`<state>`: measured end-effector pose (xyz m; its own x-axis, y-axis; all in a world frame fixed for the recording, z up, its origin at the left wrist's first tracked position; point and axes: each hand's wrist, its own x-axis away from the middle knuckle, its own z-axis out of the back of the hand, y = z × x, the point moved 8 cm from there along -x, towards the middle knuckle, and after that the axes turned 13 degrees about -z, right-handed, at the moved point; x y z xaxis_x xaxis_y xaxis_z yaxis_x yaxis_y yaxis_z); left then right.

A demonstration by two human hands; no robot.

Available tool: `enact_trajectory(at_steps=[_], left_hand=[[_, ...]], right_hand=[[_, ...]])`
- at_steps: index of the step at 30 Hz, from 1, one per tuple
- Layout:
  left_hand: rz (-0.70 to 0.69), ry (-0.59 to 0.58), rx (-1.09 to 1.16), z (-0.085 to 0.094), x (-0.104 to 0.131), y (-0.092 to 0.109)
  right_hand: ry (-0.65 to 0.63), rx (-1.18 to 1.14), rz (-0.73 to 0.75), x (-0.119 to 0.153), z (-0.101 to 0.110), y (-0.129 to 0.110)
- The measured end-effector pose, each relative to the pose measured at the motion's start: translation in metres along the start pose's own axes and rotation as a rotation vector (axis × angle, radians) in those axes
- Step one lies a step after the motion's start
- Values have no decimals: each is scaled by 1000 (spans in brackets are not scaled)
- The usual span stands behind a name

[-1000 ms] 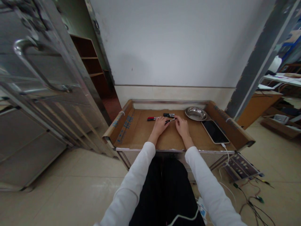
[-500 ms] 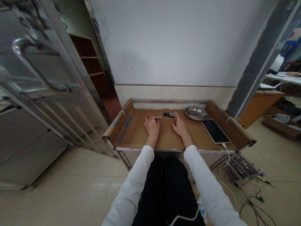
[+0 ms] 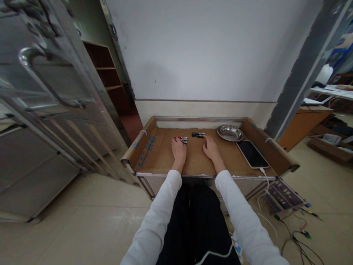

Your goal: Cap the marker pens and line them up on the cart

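Observation:
On the cardboard-lined tray table (image 3: 195, 158), a small group of red and silver pieces (image 3: 181, 139) lies left of centre. My left hand (image 3: 179, 150) is over their near edge, fingertips touching them; whether it grips one is hidden. Black and silver pieces (image 3: 198, 135) lie side by side to the right of these. My right hand (image 3: 211, 148) rests just below their right end, with its fingers bent and slightly spread, nothing visible in it. The small pieces are too small to name surely.
A round metal dish (image 3: 230, 133) sits at the back right. Beside it lies a phone (image 3: 252, 154) with a white cable (image 3: 266, 178) running off the front edge. Raised cardboard sides bound the table. A metal door (image 3: 68, 88) stands at left.
The red and silver pieces now lie lined up under my left fingertips, where one was tilted before. My right hand has drawn slightly down, away from the black pieces.

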<state>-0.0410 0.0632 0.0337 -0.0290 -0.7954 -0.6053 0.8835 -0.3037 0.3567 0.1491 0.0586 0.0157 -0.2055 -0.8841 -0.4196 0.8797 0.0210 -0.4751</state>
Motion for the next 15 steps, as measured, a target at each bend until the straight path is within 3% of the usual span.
enact_trajectory(at_steps=[9, 15], left_hand=[[-45, -29, -25, -3, -1, 6], [-65, -83, -112, -5, -3, 10]], right_hand=[[-69, 224, -30, 3, -6, -3], [-171, 369, -156, 2, -10, -9]])
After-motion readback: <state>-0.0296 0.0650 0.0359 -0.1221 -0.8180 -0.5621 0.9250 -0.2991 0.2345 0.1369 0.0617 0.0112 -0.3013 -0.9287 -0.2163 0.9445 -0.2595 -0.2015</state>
